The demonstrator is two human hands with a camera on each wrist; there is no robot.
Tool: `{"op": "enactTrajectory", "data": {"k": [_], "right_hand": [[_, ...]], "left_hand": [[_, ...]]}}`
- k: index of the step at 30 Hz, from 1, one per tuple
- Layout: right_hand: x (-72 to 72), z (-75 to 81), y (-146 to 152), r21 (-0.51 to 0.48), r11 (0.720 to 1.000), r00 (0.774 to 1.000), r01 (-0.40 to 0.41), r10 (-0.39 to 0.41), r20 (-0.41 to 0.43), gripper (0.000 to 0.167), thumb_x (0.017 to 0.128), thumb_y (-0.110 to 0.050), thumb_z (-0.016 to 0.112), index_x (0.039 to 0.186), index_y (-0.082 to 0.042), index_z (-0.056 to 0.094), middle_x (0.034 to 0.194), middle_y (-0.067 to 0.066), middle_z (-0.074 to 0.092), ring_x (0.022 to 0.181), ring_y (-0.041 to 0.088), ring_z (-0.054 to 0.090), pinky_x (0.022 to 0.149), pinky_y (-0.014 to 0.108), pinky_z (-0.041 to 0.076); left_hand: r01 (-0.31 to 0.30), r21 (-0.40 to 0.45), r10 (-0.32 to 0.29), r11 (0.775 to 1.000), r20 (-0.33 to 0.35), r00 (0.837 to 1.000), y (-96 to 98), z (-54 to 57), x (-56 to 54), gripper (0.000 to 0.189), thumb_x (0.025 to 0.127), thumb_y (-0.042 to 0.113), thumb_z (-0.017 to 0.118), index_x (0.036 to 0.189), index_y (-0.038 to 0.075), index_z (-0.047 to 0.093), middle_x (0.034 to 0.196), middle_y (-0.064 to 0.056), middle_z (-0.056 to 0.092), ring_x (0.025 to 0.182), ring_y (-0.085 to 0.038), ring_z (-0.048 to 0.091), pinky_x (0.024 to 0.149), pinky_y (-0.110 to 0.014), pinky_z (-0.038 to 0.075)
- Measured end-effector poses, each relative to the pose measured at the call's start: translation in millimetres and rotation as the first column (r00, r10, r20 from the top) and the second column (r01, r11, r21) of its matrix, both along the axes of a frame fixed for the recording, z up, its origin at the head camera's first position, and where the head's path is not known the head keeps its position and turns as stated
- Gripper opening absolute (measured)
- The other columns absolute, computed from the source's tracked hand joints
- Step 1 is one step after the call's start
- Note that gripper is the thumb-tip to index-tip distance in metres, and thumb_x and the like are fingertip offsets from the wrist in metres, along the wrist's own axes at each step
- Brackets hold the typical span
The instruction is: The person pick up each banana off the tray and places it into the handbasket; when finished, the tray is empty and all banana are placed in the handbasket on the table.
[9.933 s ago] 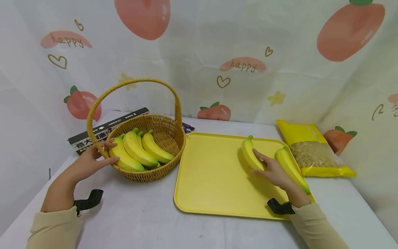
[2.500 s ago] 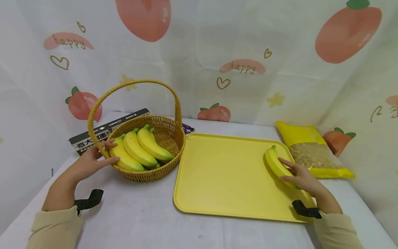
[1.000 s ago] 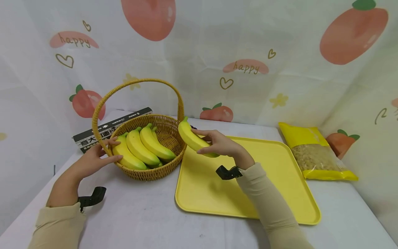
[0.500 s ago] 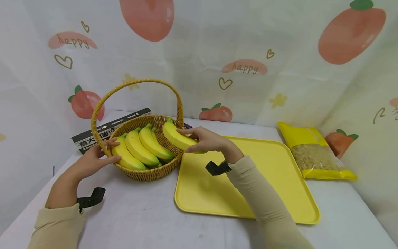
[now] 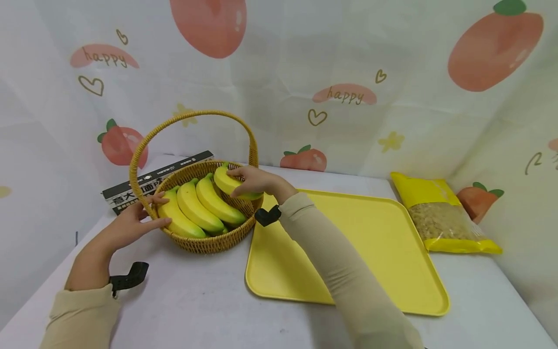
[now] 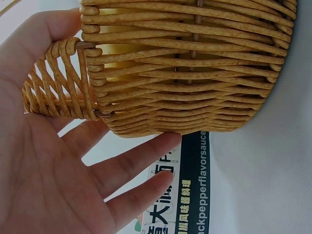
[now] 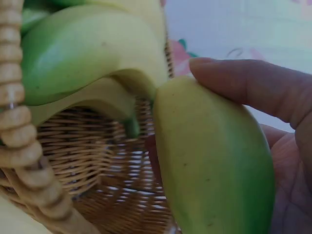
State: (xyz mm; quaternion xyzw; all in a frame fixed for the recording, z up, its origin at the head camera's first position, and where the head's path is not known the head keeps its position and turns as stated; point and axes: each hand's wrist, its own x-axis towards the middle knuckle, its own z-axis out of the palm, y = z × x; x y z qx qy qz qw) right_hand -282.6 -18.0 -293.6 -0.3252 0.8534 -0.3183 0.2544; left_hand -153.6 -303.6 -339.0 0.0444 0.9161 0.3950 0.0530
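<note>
In the head view my right hand [image 5: 257, 182] holds a yellow banana [image 5: 226, 182] with green ends over the right side of a wicker basket [image 5: 205, 246]. The right wrist view has the thumb on one side of this banana [image 7: 209, 156] and fingers partly hidden behind it. Several other bananas [image 5: 193, 208] lie side by side in the basket's left and middle. My left hand [image 5: 128, 225] grips the basket at its left rim, by the foot of the tall handle [image 5: 192, 114]. In the left wrist view its fingers spread along the outside of the weave [image 6: 195, 83].
Right of the basket lies a yellow tray [image 5: 348, 252], partly under my right sleeve. A yellow bag of dry food [image 5: 440, 213] stands beyond the tray's right edge. Behind the basket is a black and white printed box [image 5: 122, 191]. A printed cloth [image 5: 279, 63] hangs behind the table.
My right hand has carried the banana from the tray's right side leftward, over the basket. Earlier, another banana went from the tray into the basket. The left hand has kept its place.
</note>
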Motion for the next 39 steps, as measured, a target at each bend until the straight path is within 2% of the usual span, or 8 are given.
{"op": "enactTrajectory", "data": {"k": [7,13,19,28,33,39], "right_hand": [[-3.9,-7.8,-12,0.035,0.999,0.997,0.006,-0.009,0.074,0.072,0.086,-0.013,0.065,0.146,-0.01,0.027,0.154,0.004,0.027,0.14,0.016,0.028,0.112,0.028,0.031],[-1.6,-6.4,-16,0.083,0.997,0.994,0.004,-0.013,0.107,0.074,0.088,-0.012,0.063,0.149,-0.011,0.021,0.155,0.005,0.023,0.141,0.016,0.026,0.114,0.029,0.029],[-0.8,-10.9,-20,0.08,0.997,0.989,0.017,-0.029,0.146,0.075,0.088,-0.009,0.061,0.15,-0.013,0.017,0.156,0.005,0.018,0.142,0.017,0.021,0.115,0.031,0.026],[0.7,-16.7,-26,0.073,0.996,0.988,0.045,-0.056,0.147,0.074,0.09,-0.01,0.059,0.15,-0.017,0.017,0.157,0.003,0.014,0.145,0.016,0.013,0.118,0.033,0.019],[2.7,-24.6,-25,0.036,0.999,0.98,0.03,-0.036,0.194,0.073,0.094,-0.011,0.053,0.151,-0.019,0.008,0.159,-0.001,0.006,0.146,0.013,0.005,0.119,0.031,0.012],[6.4,-24.0,-22,0.075,0.997,0.982,-0.005,-0.009,0.188,0.072,0.096,-0.014,0.047,0.15,-0.018,-0.001,0.159,-0.003,-0.003,0.145,0.012,-0.003,0.12,0.03,0.006]], "left_hand": [[0.005,-0.004,-0.005,1.0,-0.008,1.0,-1.2,-1.0,-0.4,0.064,0.088,0.037,0.062,0.137,0.003,0.038,0.153,-0.022,0.018,0.133,-0.053,0.021,0.101,-0.07,0.025],[0.007,-0.002,-0.007,1.0,-0.004,1.0,-0.5,-1.8,-1.2,0.065,0.088,0.038,0.062,0.138,0.004,0.037,0.153,-0.023,0.018,0.133,-0.054,0.021,0.1,-0.07,0.025],[0.009,-0.008,-0.009,1.0,-0.002,1.0,-0.5,-1.9,-0.3,0.065,0.089,0.038,0.061,0.138,0.004,0.037,0.153,-0.023,0.018,0.131,-0.054,0.023,0.1,-0.07,0.026],[0.005,-0.012,-0.005,1.0,0.002,1.0,-2.4,0.6,0.4,0.066,0.089,0.038,0.061,0.139,0.003,0.035,0.153,-0.024,0.017,0.131,-0.055,0.023,0.099,-0.07,0.027],[0.0,-0.007,0.0,1.0,0.0,1.0,-3.9,0.8,1.8,0.065,0.089,0.037,0.061,0.138,0.002,0.036,0.153,-0.024,0.017,0.131,-0.054,0.023,0.099,-0.07,0.026],[0.004,-0.005,-0.004,1.0,0.001,1.0,-2.7,-1.3,-0.1,0.065,0.088,0.039,0.061,0.138,0.004,0.037,0.153,-0.023,0.018,0.132,-0.053,0.022,0.101,-0.069,0.026]]}}
